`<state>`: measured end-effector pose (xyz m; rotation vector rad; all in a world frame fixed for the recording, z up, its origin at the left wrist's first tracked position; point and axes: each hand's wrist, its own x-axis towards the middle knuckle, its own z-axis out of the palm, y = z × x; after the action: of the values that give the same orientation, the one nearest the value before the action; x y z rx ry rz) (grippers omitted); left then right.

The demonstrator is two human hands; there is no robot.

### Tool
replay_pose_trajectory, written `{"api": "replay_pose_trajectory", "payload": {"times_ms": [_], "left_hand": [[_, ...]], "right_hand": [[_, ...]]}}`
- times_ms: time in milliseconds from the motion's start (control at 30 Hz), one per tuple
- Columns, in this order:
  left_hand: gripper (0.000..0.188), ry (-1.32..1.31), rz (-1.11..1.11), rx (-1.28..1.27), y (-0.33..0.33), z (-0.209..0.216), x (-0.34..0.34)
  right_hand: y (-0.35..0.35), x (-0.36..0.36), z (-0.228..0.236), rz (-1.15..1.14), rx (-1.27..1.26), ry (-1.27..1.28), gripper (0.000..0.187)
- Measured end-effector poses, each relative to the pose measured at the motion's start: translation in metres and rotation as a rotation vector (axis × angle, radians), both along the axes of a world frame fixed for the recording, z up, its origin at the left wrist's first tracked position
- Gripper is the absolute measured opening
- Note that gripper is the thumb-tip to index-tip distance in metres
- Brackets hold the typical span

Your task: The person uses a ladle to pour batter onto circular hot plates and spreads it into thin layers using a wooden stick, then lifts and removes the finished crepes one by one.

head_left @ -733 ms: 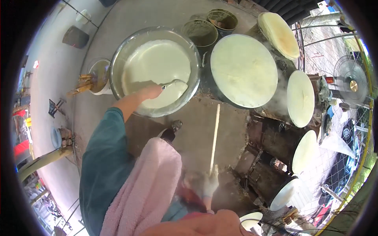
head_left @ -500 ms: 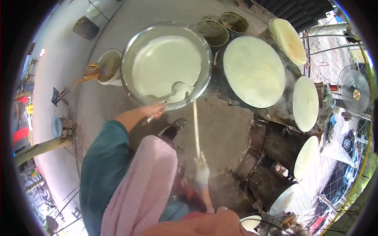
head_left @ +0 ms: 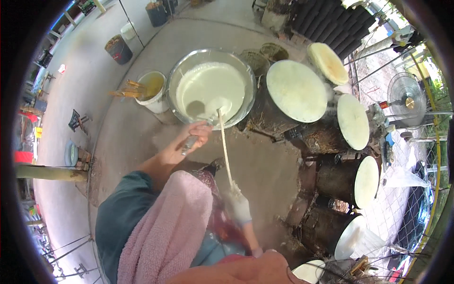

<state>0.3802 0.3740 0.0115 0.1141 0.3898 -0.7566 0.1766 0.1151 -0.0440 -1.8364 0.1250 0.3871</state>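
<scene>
The stick [head_left: 225, 150] swings in, its tip now past the near rim of the one basin [head_left: 250, 90] at twelve o'clock, right by the single ladle [head_left: 220, 105]; touching, can't tell! Left hand [head_left: 196, 135] grips the ladle's handle, gloved right hand [head_left: 239, 207] wraps the stick, hands apart. Six pale round tops [head_left: 297, 91] arc from two to five; two dark tubs [head_left: 255, 61] at one; one fan [head_left: 407, 101] near three.

A hand could pass over the floor [head_left: 272, 165] between the stick [head_left: 225, 151] and the dark barrels [head_left: 338, 179] on the right. The stick slants from the right hand [head_left: 240, 207] up to the big metal bowl [head_left: 172, 102], in the way. The left hand [head_left: 199, 133] and ladle [head_left: 190, 143] block the bowl's near edge. A white bucket [head_left: 157, 102] blocks its left side
</scene>
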Motion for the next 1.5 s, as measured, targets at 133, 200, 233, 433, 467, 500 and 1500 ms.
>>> {"api": "replay_pose_trajectory", "payload": {"times_ms": [133, 200, 233, 433, 467, 500, 1500], "left_hand": [[0.03, -0.426, 0.046, 0.07, 0.019, 0.089, 0.034], [0.029, -0.564, 0.003, 0.188, 0.017, 0.094, 0.072], [0.029, -0.565, 0.032, 0.247, 0.025, 0.095, 0.081], [0.027, -0.716, 0.038, 0.754, 0.002, 0.064, 0.177], [0.028, -0.804, 0.09, 0.97, -0.015, 0.083, 0.156], [0.029, -0.823, 0.051, 1.074, -0.028, 0.102, 0.143], [0.023, -1.219, -1.729, 0.164, -0.91, 0.059, -0.25]], "right_hand": [[-0.024, -0.015, 0.032, -0.271, 0.232, 0.019, 0.049], [-0.036, -0.025, 0.03, -0.504, 0.397, -0.137, 0.049], [-0.037, -0.027, 0.032, -0.587, 0.469, -0.099, 0.048], [-0.085, -0.029, -0.008, -0.937, 0.324, 0.067, 0.049], [-0.089, -0.032, -0.017, -0.962, 0.335, 0.058, 0.049], [-0.093, -0.036, -0.029, -1.009, 0.302, -0.04, 0.049], [-0.442, -0.303, 0.014, -2.185, -0.109, -0.102, 0.054]]}}
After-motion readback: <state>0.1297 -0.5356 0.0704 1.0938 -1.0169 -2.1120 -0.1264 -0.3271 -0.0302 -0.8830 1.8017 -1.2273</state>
